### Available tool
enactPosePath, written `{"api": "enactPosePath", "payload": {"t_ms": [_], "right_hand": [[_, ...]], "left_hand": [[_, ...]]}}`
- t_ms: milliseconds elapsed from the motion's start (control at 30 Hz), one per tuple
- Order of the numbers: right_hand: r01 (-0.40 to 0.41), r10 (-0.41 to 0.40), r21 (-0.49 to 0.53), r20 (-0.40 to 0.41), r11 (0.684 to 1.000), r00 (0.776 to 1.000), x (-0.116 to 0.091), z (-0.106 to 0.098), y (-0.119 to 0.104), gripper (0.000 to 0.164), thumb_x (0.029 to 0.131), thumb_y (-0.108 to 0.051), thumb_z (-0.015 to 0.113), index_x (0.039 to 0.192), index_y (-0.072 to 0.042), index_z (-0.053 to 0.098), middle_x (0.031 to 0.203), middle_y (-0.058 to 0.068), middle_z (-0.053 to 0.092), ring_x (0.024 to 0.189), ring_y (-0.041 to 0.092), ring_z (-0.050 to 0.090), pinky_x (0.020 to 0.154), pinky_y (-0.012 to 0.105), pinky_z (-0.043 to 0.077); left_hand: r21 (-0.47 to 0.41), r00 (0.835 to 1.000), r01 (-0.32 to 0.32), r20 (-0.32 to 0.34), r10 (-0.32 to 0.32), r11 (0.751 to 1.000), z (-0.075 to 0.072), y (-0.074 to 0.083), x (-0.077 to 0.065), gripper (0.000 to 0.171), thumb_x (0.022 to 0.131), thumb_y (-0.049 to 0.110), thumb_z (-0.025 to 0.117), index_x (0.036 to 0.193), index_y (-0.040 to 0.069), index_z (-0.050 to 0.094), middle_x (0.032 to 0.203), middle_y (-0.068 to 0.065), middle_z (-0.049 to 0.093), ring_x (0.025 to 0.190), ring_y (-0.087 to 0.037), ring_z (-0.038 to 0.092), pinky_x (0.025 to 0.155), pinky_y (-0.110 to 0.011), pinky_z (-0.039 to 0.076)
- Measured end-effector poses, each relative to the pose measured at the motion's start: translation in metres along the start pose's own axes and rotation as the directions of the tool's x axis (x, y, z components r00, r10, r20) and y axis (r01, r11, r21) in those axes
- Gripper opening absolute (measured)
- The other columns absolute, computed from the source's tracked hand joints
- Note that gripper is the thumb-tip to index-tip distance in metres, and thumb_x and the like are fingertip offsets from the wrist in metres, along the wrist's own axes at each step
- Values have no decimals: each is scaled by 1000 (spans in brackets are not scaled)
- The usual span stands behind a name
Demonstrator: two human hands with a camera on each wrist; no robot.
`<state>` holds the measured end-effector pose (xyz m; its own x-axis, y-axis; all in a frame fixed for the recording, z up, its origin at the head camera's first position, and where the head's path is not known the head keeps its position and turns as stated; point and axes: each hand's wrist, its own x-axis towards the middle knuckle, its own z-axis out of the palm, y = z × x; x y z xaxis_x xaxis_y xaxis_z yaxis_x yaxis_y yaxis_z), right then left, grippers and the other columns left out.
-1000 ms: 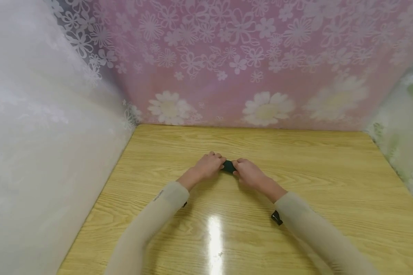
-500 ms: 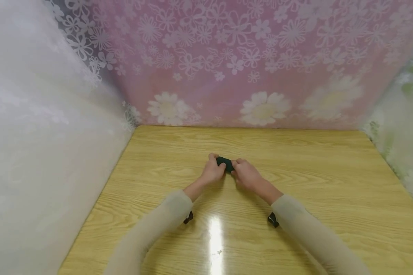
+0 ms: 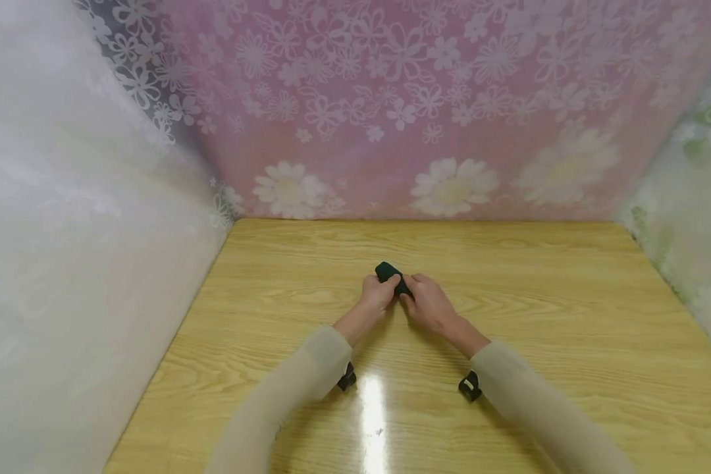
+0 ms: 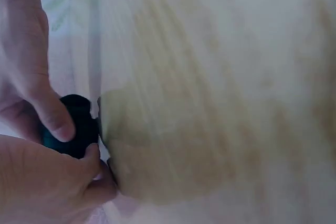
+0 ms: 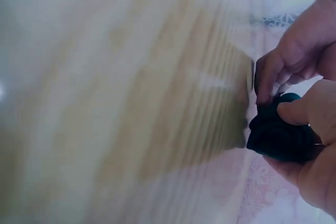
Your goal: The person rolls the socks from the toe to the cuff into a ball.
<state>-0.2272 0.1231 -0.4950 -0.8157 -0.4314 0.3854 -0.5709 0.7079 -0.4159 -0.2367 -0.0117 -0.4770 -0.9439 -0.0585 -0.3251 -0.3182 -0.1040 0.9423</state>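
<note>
Dark green bundle [image 3: 388, 270] sits between left hand [image 3: 379, 293] and right hand [image 3: 430, 302], both hands pinching it.

The head view looks forward and down from the near side, well back and high over the yellow wood-grain table [image 3: 272, 263] towards the far pink flower-printed wall [image 3: 343, 151]. The wrist views are low, close and turned sideways, the left facing far right, the right facing far left; all three share the dark green soft-looking bundle [image 3: 385, 270], bare left hand [image 3: 377, 293] and bare right hand [image 3: 430, 303]
</note>
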Motion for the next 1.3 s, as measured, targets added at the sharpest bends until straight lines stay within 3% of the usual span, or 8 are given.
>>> {"api": "enactPosePath", "payload": {"t_ms": [467, 733, 833, 967, 1033, 1133, 1233, 1300], "right_hand": [[168, -239, -222, -349, 960, 906, -11, -20, -25, 48, 77, -6, 85, 117, 12, 67, 97, 24, 64, 88, 38, 63, 69, 42, 58], [78, -29, 113, -388, 990, 921, -21, -31, -36, 48, 77, -14, 87, 117, 3, 67, 115, 21, 56, 101, 34, 53, 73, 45, 53], [-52, 176, 389, -291, 920, 940, -25, -39, -42, 62, 80, -18, 85, 131, 0, 54, 129, 20, 48, 110, 33, 52, 83, 49, 51], [-233, 358, 634, -74, 737, 931, -31, -48, -50, 78, 87, -24, 79, 149, -8, 34, 143, 18, 43, 116, 34, 58, 89, 46, 54], [-278, 388, 684, -9, 675, 922, -33, -50, -51, 77, 90, -25, 76, 151, -8, 34, 142, 19, 47, 115, 35, 61, 87, 41, 56], [-284, 404, 695, -9, 660, 915, -34, -50, -52, 66, 91, -26, 75, 146, -3, 46, 132, 21, 57, 108, 32, 65, 82, 28, 57], [-224, 388, 647, -121, 729, 914, -35, -47, -51, 61, 89, -21, 77, 140, 1, 53, 124, 21, 63, 97, 28, 67, 73, 20, 56], [-147, 330, 562, -240, 814, 913, -35, -45, -50, 58, 87, -14, 79, 137, 4, 56, 121, 22, 65, 92, 27, 67, 69, 22, 57]], "left_hand": [[-195, 941, -130, 284, 183, 972, -13, 15, -8, 46, 102, 19, 58, 138, -6, 44, 127, -23, 60, 102, -21, 67, 87, -32, 56], [-342, 822, -83, 508, 259, 936, -28, 13, -8, 45, 108, 14, 41, 148, -6, 34, 129, -16, 55, 106, -13, 63, 87, -25, 54], [-374, 751, -99, 580, 315, 922, -31, 17, -12, 45, 109, 10, 36, 149, -8, 29, 127, -10, 54, 111, -13, 59, 91, -25, 52], [-370, 693, -133, 628, 354, 919, -33, 21, -15, 44, 109, 8, 34, 149, -9, 28, 123, -4, 57, 111, -12, 58, 93, -25, 50], [-353, 687, -157, 632, 359, 922, -34, 22, -15, 44, 108, 7, 35, 149, -10, 28, 120, -2, 59, 109, -12, 59, 93, -25, 49], [-320, 690, -196, 627, 362, 927, -36, 21, -14, 43, 108, 5, 36, 148, -9, 30, 120, -3, 60, 108, -12, 60, 93, -26, 49], [-279, 709, -230, 608, 357, 932, -35, 21, -15, 43, 107, 5, 39, 148, -7, 34, 125, -8, 59, 109, -13, 61, 94, -28, 49], [-243, 750, -247, 565, 344, 938, -31, 21, -18, 41, 107, 7, 44, 145, -6, 40, 127, -12, 58, 108, -13, 62, 94, -29, 51]]}}
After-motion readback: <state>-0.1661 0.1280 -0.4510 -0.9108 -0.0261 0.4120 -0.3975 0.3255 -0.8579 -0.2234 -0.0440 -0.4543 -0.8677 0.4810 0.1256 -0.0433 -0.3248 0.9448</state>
